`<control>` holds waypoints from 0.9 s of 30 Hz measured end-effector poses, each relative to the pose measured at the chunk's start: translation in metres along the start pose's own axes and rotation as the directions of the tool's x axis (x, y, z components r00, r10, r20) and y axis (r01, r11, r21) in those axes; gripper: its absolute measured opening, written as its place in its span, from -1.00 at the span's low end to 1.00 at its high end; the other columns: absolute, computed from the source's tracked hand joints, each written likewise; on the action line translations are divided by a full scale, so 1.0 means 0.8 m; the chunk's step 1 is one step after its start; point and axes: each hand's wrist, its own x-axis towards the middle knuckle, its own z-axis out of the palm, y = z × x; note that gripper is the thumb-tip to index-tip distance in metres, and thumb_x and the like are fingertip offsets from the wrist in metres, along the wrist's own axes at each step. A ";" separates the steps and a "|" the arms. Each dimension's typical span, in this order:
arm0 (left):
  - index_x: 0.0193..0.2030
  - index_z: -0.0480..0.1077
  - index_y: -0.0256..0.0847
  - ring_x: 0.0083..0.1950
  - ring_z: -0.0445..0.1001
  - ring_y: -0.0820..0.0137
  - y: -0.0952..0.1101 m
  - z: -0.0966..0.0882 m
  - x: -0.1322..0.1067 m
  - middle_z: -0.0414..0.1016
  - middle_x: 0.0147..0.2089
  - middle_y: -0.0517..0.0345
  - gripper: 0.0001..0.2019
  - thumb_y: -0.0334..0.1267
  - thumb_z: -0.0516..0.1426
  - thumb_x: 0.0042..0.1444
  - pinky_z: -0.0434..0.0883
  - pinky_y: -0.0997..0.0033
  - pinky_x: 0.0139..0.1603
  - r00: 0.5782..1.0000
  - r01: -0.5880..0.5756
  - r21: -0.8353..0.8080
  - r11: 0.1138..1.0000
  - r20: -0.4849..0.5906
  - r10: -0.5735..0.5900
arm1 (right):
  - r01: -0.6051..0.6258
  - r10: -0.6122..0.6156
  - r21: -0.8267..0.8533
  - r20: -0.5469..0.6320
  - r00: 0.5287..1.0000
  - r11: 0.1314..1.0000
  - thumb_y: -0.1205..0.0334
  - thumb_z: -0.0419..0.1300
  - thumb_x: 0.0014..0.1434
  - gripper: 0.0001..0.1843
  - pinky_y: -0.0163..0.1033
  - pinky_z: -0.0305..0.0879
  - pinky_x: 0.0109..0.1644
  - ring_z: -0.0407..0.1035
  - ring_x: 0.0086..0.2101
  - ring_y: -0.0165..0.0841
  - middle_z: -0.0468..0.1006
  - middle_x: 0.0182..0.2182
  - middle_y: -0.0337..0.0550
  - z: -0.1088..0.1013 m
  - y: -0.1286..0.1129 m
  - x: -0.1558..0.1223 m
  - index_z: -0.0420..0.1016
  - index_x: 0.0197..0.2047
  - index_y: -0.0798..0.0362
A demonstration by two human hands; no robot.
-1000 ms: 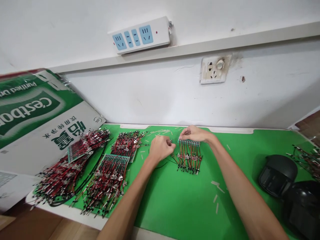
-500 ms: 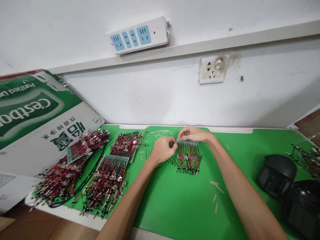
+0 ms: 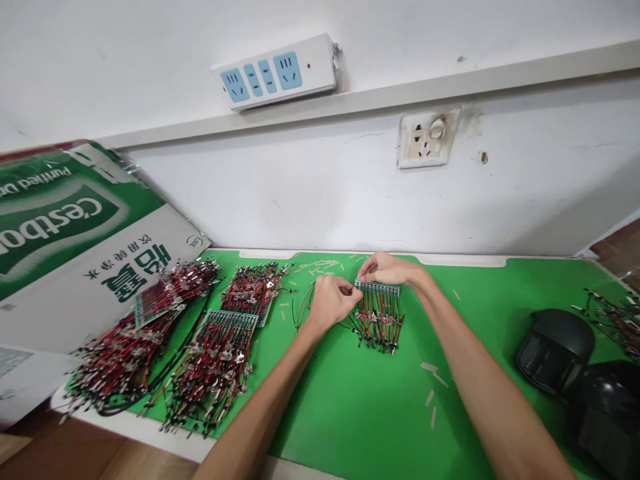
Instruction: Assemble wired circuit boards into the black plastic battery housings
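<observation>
So the right hand point(image 3: 391, 269) has its fingers together, clamped on a green circuit strip point(image 3: 377, 287) to pin it steady, red and black wires point(image 3: 379, 327) fanning below. The left hand point(image 3: 331, 301) pinches right beside those fingers, though on what, I can't tell.

Green bench mat point(image 3: 350, 407) w/ wired PCB bundles point(image 3: 215, 370), black plastic shells point(image 3: 555, 350), pale offcut strips point(image 3: 430, 398)

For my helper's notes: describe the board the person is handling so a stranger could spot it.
Find the green mat against the wall. The board is a narrow strip trailing red and black wires. Unlike the piled boards to its left, it sits alone between the left hand and right hand.
</observation>
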 end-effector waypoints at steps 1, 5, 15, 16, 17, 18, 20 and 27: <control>-0.59 0.56 -0.29 -0.55 0.22 0.51 -0.001 0.001 0.000 0.40 -0.64 0.20 -0.76 -0.24 0.16 -0.01 0.14 0.43 -0.42 1.000 0.001 0.002 1.000 -0.003 -0.001 | 0.001 -0.001 -0.001 0.000 1.000 1.000 0.39 0.31 0.07 -0.82 -0.17 0.40 -0.12 0.52 -0.23 -0.23 0.70 -0.27 -0.08 0.000 0.001 0.000 0.70 -0.23 0.11; -0.50 0.57 -0.29 -0.53 0.27 0.49 -0.006 -0.001 0.005 0.46 -0.57 0.18 -0.75 -0.22 0.13 0.02 0.16 0.46 -0.44 0.998 0.032 -0.075 0.997 0.054 -0.028 | 0.026 -0.026 0.014 0.008 1.000 1.000 0.36 0.30 0.13 -0.84 -0.18 0.39 -0.11 0.51 -0.23 -0.25 0.68 -0.26 -0.07 -0.001 0.002 -0.002 0.67 -0.20 0.13; -0.63 0.40 -0.27 -0.56 0.08 0.55 -0.007 -0.007 0.006 0.19 -0.65 0.28 -0.72 -0.23 0.07 0.02 0.03 0.44 -0.46 0.997 -0.027 -0.078 0.997 0.067 0.032 | 0.054 -0.054 0.030 0.007 0.999 0.998 0.36 0.28 0.20 -0.87 -0.21 0.38 -0.11 0.49 -0.24 -0.30 0.67 -0.25 -0.08 0.002 0.000 -0.002 0.64 -0.17 0.15; -0.67 0.35 -0.26 -0.56 0.06 0.55 -0.006 -0.005 0.005 0.16 -0.66 0.28 -0.71 -0.23 0.08 0.02 0.02 0.43 -0.45 0.998 -0.026 -0.072 0.997 0.052 0.030 | 0.052 -0.052 0.027 0.006 0.999 0.998 0.37 0.28 0.19 -0.87 -0.21 0.38 -0.12 0.49 -0.25 -0.30 0.67 -0.26 -0.08 0.002 -0.001 -0.002 0.65 -0.18 0.15; -0.70 0.31 -0.26 -0.56 0.05 0.56 -0.005 -0.004 0.004 0.13 -0.66 0.28 -0.69 -0.22 0.09 0.01 0.02 0.43 -0.44 0.999 -0.027 -0.065 0.998 0.037 0.029 | 0.049 -0.049 0.024 0.003 0.999 0.999 0.37 0.29 0.18 -0.86 -0.21 0.38 -0.13 0.50 -0.25 -0.29 0.67 -0.26 -0.08 0.002 -0.002 -0.002 0.65 -0.18 0.15; -0.71 0.28 -0.25 -0.55 0.05 0.56 -0.004 -0.002 0.004 0.12 -0.66 0.28 -0.68 -0.22 0.09 0.01 0.03 0.42 -0.44 0.999 -0.028 -0.059 0.998 0.023 0.029 | 0.047 -0.047 0.020 0.000 0.999 0.999 0.38 0.29 0.17 -0.86 -0.21 0.38 -0.14 0.50 -0.26 -0.28 0.68 -0.26 -0.07 0.002 -0.002 -0.002 0.66 -0.19 0.15; -0.72 0.27 -0.25 -0.55 0.08 0.55 -0.002 0.000 0.003 0.11 -0.67 0.28 -0.68 -0.21 0.10 0.00 0.06 0.43 -0.42 1.000 -0.028 -0.045 0.999 -0.003 0.028 | 0.043 -0.043 0.013 -0.006 0.999 0.999 0.40 0.29 0.14 -0.84 -0.21 0.39 -0.14 0.51 -0.25 -0.27 0.69 -0.26 -0.07 0.002 -0.003 -0.003 0.66 -0.19 0.16; -0.72 0.27 -0.25 -0.57 0.05 0.56 0.000 0.007 -0.002 0.07 -0.68 0.30 -0.67 -0.23 0.11 0.01 0.05 0.42 -0.42 0.998 -0.050 0.030 0.998 -0.040 0.051 | 0.040 -0.040 -0.019 -0.019 0.999 0.999 0.38 0.30 0.12 -0.82 -0.21 0.38 -0.18 0.52 -0.27 -0.26 0.69 -0.26 -0.05 0.004 -0.002 -0.003 0.68 -0.19 0.17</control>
